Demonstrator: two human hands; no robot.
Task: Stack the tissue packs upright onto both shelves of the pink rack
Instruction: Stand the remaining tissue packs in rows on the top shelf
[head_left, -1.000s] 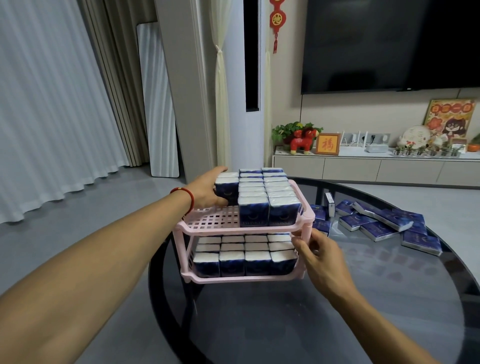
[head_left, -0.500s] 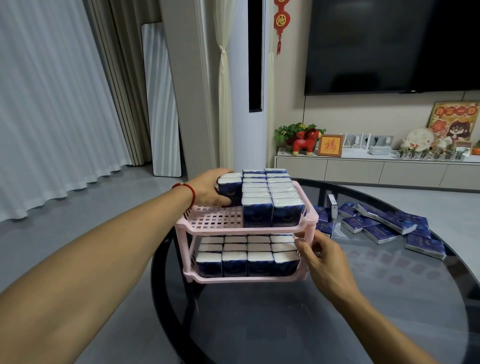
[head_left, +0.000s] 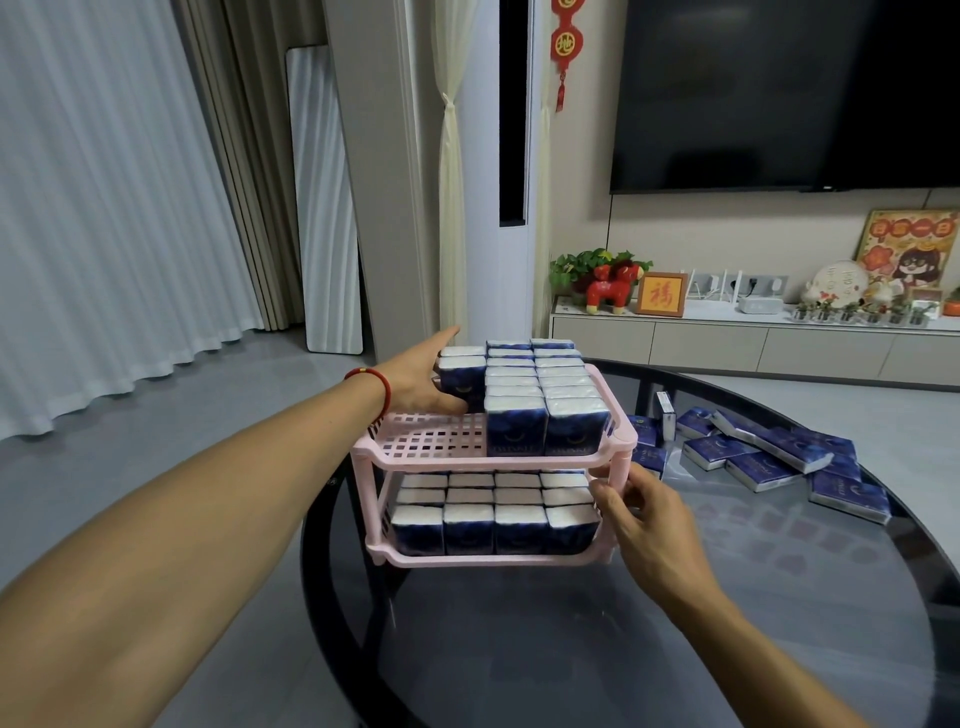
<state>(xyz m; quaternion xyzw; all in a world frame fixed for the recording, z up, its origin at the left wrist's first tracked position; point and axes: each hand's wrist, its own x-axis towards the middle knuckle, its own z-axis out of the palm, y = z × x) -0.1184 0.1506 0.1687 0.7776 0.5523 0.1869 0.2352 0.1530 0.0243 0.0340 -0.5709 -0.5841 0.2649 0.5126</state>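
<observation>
A: Why is the left hand (head_left: 415, 382) wrapped round that tissue pack (head_left: 460, 382)?

B: To keep it upright on the pink rack (head_left: 415, 457)'s upper shelf; bare grid lies beneath the wrist.

A: And the right hand (head_left: 641, 512)?

B: Its fingers curl round the rack's corner post, probably steadying it. Loose packs (head_left: 769, 457) lie beyond those knuckles.

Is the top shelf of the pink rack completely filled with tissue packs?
No: the top shelf shows bare pink grid at its front left, beside the upright tissue packs that fill its right side.
</observation>
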